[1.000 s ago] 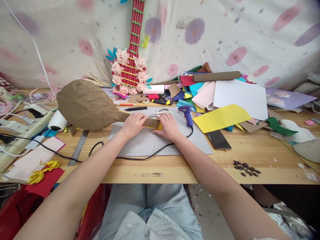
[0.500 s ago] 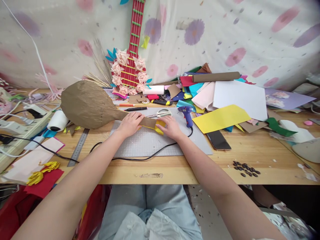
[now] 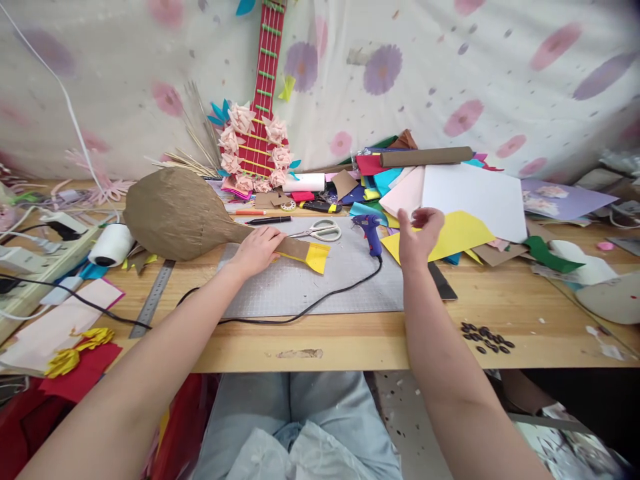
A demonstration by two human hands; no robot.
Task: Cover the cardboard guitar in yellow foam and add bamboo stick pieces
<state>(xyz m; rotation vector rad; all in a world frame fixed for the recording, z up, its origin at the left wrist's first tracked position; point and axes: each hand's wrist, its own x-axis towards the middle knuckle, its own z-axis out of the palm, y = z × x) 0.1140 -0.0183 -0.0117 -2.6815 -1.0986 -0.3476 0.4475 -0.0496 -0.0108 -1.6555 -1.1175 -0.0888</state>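
Note:
A brown paper-covered paddle shape (image 3: 173, 213) lies on the wooden table (image 3: 350, 333), its handle over a grey cutting mat (image 3: 325, 287). My left hand (image 3: 257, 248) presses down on that handle, whose yellow end (image 3: 317, 256) sticks out to the right. My right hand (image 3: 419, 233) hovers open above a yellow paper sheet (image 3: 457, 233), holding nothing, just right of a blue glue gun (image 3: 371, 231). Scissors (image 3: 320, 231) lie on the mat behind the handle.
A heap of coloured paper with a white sheet (image 3: 475, 197) and a brown roll (image 3: 425, 157) fills the back right. A red cardboard guitar (image 3: 257, 133) leans on the floral cloth. A phone (image 3: 443, 283), dark seeds (image 3: 487, 337), steel ruler (image 3: 153, 297), thread spool (image 3: 110, 243) and power strip (image 3: 30, 273) surround the mat.
My right hand has left the paddle handle and lifted to the right, over the yellow sheet. The handle's yellow end now shows uncovered. My left hand stays on the handle.

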